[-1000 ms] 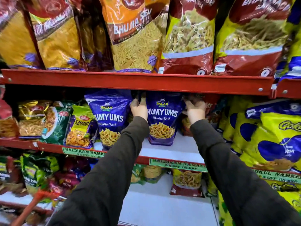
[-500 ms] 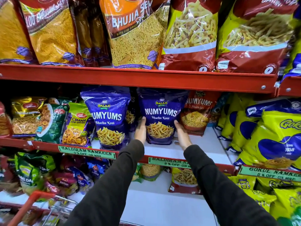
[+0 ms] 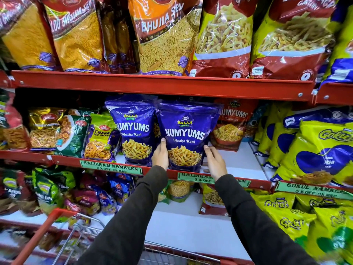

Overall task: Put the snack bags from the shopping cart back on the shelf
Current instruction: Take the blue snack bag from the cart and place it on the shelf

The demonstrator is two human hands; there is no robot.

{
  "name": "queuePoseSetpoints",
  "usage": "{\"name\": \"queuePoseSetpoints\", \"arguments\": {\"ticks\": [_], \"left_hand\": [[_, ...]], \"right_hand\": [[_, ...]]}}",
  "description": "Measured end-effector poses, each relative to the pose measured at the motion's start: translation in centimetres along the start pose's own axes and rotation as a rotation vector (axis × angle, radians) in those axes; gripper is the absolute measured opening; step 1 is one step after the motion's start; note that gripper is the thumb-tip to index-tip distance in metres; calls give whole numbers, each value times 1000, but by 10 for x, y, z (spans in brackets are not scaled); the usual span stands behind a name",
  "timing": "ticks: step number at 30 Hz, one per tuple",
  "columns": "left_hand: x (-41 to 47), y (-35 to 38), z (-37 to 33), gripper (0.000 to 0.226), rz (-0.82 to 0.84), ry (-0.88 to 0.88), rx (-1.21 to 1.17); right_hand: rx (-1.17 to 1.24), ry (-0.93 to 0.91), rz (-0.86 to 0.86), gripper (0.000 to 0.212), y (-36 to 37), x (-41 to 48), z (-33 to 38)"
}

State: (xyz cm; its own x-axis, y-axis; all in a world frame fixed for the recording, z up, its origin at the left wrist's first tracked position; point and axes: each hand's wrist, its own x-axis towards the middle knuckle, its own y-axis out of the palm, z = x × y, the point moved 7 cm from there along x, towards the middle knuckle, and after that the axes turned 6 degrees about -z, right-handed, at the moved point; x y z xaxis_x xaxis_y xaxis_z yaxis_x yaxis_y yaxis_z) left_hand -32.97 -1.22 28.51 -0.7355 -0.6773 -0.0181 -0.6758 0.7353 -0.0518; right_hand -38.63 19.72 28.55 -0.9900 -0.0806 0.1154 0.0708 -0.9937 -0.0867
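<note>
A purple Numyums snack bag (image 3: 188, 131) stands upright at the front of the middle shelf (image 3: 240, 165), beside an identical purple bag (image 3: 136, 129) on its left. My left hand (image 3: 161, 155) lies flat against the bag's lower left side and grips it. On the other side, my right hand (image 3: 214, 162) has its fingers apart; only the fingertips reach the bag's lower right edge and the palm is off it. The shopping cart (image 3: 44, 231), with a red handle and wire basket, is at the bottom left, its contents blurred.
A red Numyums bag (image 3: 229, 127) stands behind on the right, and yellow Gokul bags (image 3: 315, 150) fill the far right. Large bhujia bags (image 3: 162, 35) sit on the red upper shelf (image 3: 162, 85) close overhead. The lower shelf (image 3: 183, 226) holds smaller packets.
My hands came down from the bag's top to its lower sides. The purple bag now stands nearer the shelf's front edge, and my right palm has come away from it.
</note>
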Motion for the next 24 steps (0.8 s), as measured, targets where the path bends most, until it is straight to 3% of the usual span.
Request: {"name": "queuePoseSetpoints", "arguments": {"ticks": [7,14,19,24], "left_hand": [[-13,-5,-8,57,-7,41,34],[-71,-20,6,36,-259,332,-136],[-111,-9,57,29,-191,418,-80],[-150,-8,143,27,-60,347,189]], "right_hand": [[-62,-8,44,31,-1,-11,5],[-159,-235,-166,17,-27,-48,-5],[-328,-329,-105,28,-43,-86,-45],[-470,-115,82,16,-64,-135,-136]]}}
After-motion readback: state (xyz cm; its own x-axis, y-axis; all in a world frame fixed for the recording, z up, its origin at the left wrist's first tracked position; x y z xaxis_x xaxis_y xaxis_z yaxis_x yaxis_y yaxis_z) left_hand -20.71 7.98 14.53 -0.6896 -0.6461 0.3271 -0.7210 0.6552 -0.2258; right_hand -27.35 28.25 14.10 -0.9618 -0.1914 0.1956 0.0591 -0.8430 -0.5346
